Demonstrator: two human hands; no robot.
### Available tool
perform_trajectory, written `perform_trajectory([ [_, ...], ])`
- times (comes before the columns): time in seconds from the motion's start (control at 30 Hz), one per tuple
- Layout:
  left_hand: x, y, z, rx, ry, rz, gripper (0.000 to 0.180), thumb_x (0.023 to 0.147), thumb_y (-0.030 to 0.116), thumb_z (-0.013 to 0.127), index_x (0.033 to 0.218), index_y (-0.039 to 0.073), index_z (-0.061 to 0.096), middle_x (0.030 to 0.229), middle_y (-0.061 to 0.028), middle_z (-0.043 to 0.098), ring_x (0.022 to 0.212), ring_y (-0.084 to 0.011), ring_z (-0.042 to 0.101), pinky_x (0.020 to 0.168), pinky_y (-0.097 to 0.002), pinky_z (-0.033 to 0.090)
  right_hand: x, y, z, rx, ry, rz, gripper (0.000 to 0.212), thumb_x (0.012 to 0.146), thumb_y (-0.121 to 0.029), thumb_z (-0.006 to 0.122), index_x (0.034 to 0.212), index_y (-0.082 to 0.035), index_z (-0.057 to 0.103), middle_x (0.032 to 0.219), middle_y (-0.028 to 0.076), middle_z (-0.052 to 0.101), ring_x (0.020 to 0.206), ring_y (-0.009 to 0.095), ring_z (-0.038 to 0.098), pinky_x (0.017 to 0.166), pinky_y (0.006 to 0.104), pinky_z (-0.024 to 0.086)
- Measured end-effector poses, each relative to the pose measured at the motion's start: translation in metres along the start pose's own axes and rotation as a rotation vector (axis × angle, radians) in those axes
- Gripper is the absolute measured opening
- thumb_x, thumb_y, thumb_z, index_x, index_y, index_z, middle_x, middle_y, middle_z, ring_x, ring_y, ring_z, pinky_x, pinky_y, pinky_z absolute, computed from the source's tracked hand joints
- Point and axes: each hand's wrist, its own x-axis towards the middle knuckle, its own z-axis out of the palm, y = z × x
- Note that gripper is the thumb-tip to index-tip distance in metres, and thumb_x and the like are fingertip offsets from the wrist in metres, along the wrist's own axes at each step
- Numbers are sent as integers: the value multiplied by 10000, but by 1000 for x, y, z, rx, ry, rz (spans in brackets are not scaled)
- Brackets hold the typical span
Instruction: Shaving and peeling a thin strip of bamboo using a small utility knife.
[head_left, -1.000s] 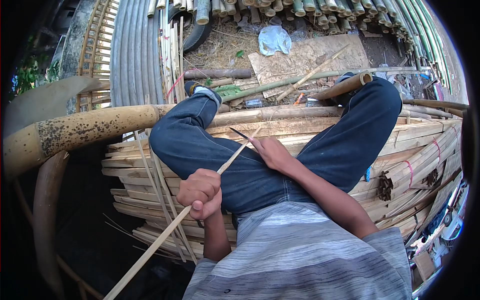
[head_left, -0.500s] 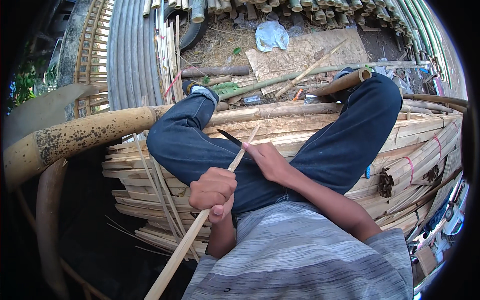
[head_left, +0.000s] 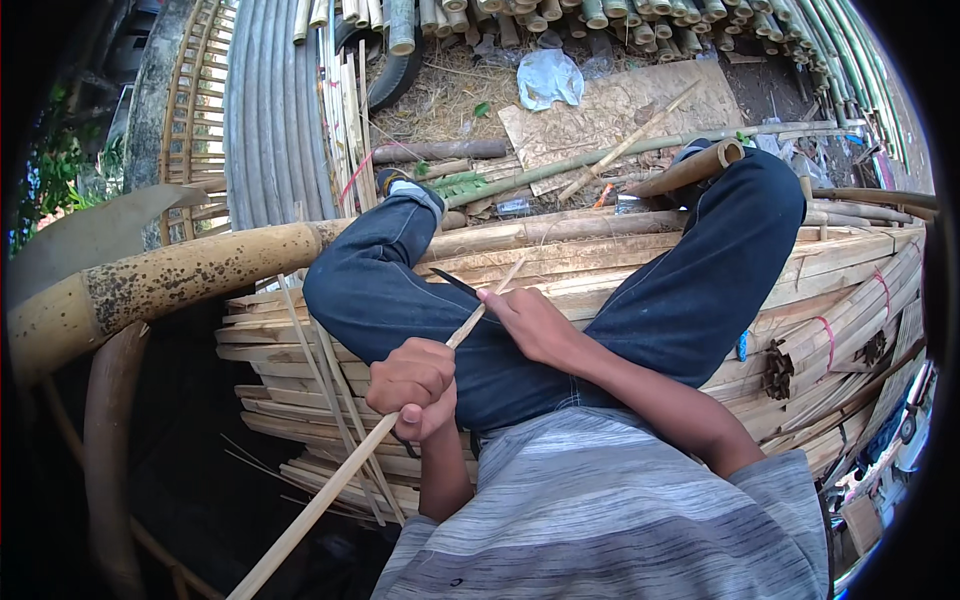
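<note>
Drawn further back through the fist since a moment ago: thin bamboo strip [head_left: 340,490], slanting across the lap. Left hand [head_left: 415,385] clenched around it mid-length. Right hand [head_left: 530,325] closed on a dark knife [head_left: 455,282], blade against the strip. Probably light, springy, splintery; best gripped close behind the blade.

Pale smooth bamboo strip [head_left: 330,490]; dark matt knife blade [head_left: 455,281].
</note>
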Motion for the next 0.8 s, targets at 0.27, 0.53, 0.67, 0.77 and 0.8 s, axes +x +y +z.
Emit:
perform_trajectory([
  [0.27, 4, -3, 2, 71, -39, 27, 479, 903, 212, 466, 512, 131, 201, 370, 55, 201, 287, -43, 143, 297, -207, 130, 18, 33, 1, -133, 14, -40, 525, 1018, -351, 356, 823, 67, 605, 675, 301, 553, 714, 466, 585, 687, 531, 434],
  [0.53, 8, -3, -3, 82, -38, -5, 486, 918, 227, 464, 524, 137, 194, 374, 58, 190, 292, -41, 139, 301, -202, 128, 35, 64, 6, -241, 33, 33, 467, 1019, -320, 368, 891, 65, 600, 684, 285, 566, 709, 476, 582, 687, 520, 460],
  [0.67, 11, -2, -4, 101, 11, -3, 463, 906, 203, 451, 527, 143, 191, 378, 60, 186, 298, -37, 133, 300, -203, 127, 18, 20, 3, -68, -49, 85, 464, 1021, -316, 363, 885, 57, 603, 679, 271, 575, 711, 462, 599, 676, 518, 463],
  [0.77, 11, -4, -5, 114, 16, -6, 464, 913, 212, 442, 531, 149, 185, 381, 60, 184, 300, -35, 134, 303, -202, 126, 33, 46, 0, -206, 73, 14, 559, 1014, -383, 356, 817, 84, 593, 736, 298, 588, 740, 476, 594, 696, 538, 447],
  [0.8, 11, -5, -6, 131, 25, -13, 464, 914, 214, 440, 533, 150, 183, 382, 60, 184, 300, -35, 133, 304, -201, 125, 33, 46, -2, -207, 75, 12, 559, 1014, -383, 356, 817, 84, 593, 736, 298, 588, 740, 476, 594, 696, 538, 447],
])
